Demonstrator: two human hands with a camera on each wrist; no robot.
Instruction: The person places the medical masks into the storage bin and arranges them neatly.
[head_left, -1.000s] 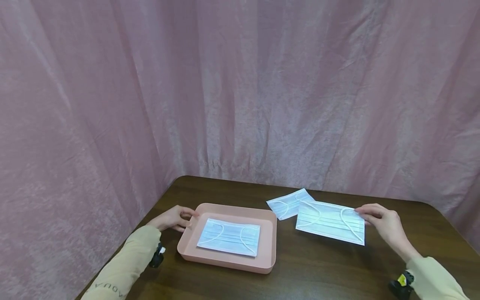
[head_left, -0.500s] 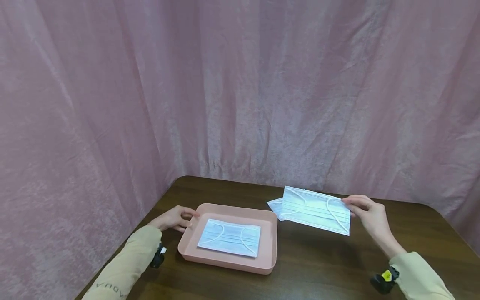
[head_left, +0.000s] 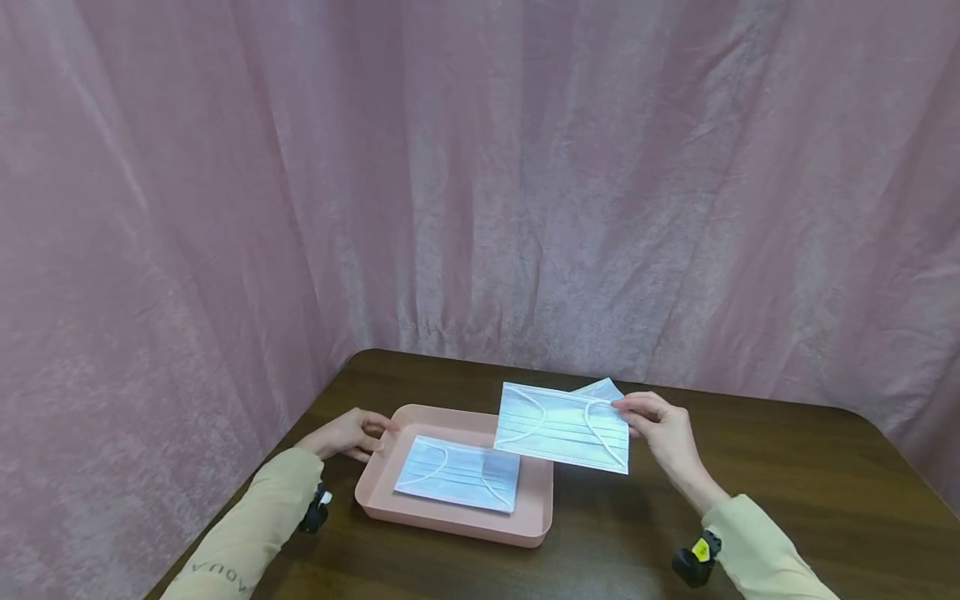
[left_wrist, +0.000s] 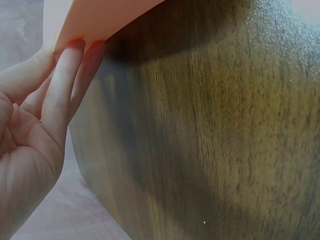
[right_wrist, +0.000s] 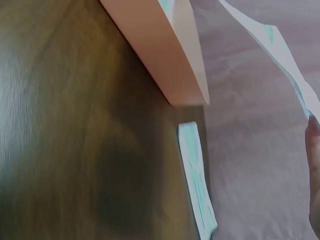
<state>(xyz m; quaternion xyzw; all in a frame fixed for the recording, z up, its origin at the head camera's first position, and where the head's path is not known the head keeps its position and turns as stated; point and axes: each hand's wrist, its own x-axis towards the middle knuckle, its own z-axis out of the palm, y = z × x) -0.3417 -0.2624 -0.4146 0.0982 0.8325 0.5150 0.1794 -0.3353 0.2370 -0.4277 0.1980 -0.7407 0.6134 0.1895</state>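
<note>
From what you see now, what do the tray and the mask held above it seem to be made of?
The pink tray looks like matte moulded plastic: smooth walls, rounded corners, an even colour. The held mask looks like thin pleated nonwoven fabric, pale blue, with white ear loops; it flexes slightly where the right hand pinches its edge.

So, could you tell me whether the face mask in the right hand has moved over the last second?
Yes. The held mask has travelled leftward off the table, and now hangs over the right edge of the pink tray.

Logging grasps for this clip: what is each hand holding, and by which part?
The right hand pinches a face mask by its right short edge, lifted above the table. The left hand grips the pink tray at its left rim.
</note>
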